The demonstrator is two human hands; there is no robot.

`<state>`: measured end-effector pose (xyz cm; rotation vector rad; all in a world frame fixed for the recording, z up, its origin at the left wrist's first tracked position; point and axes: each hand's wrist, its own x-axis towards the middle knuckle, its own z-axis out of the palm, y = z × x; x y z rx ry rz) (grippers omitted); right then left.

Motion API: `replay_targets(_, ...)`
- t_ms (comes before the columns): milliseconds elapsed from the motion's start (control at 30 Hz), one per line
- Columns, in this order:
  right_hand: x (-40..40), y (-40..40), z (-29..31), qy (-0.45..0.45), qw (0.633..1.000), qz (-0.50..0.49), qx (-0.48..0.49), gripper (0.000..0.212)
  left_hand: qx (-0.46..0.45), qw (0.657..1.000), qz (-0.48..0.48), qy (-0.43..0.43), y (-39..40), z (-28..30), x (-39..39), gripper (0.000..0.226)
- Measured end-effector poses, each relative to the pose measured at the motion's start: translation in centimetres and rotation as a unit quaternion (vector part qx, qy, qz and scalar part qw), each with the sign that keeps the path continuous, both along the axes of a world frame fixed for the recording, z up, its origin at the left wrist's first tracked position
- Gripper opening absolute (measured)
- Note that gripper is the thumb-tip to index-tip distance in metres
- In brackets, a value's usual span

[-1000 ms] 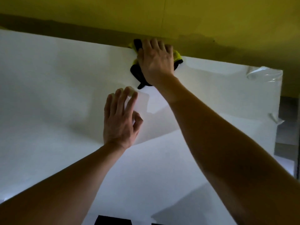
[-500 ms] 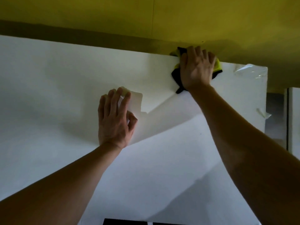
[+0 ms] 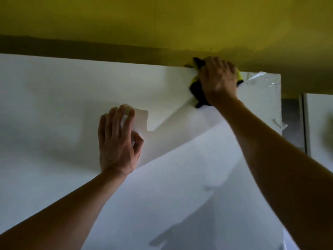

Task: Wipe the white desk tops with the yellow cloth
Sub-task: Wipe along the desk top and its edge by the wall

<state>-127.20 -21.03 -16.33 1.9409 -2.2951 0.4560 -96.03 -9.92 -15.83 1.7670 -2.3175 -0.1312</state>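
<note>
Wiping the far edge of the white desk top (image 3: 54, 105).
Right hand (image 3: 219, 80) curls round the yellow cloth (image 3: 196, 91) near the back right corner. Left hand (image 3: 117, 141) lies on a thin film flap (image 3: 141, 120); I cannot tell if it pinches.

A dim yellow wall (image 3: 162, 20) fills the background, with what may be grey floor (image 3: 292, 123) at right.

Your right hand (image 3: 219, 82) hides most of the yellow cloth (image 3: 196, 88); only its edges show. The surface (image 3: 54, 105) is cut off left and below.
</note>
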Motion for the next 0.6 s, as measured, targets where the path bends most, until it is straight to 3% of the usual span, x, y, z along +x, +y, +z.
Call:
replay_targets(133,-5.4,1.6,0.9,-0.025,0.998,-0.033,0.045,0.041,0.002,1.000,0.002,-0.003,0.0,0.1,-0.4,0.062)
replay_targets(267,-1.5,0.6,0.7,-0.014,0.994,-0.099,0.035,0.036,0.003,1.000,0.005,-0.002,0.1,0.0,-0.3,0.062)
replay_targets(333,2.8,-0.3,0.8,-0.003,0.998,-0.063,0.022,0.028,0.005,1.000,0.002,-0.010,0.1,0.0,-0.4,0.063)
replay_targets(433,7.6,-1.4,1.1,-0.036,0.998,0.030,0.050,0.034,-0.001,1.000,0.001,-0.019,0.4,0.1,-0.7,0.062)
replay_targets(600,3.4,-1.3,1.1,-0.044,0.991,0.100,0.084,0.035,-0.015,0.999,0.052,-0.002,1.7,0.7,-3.5,0.055)
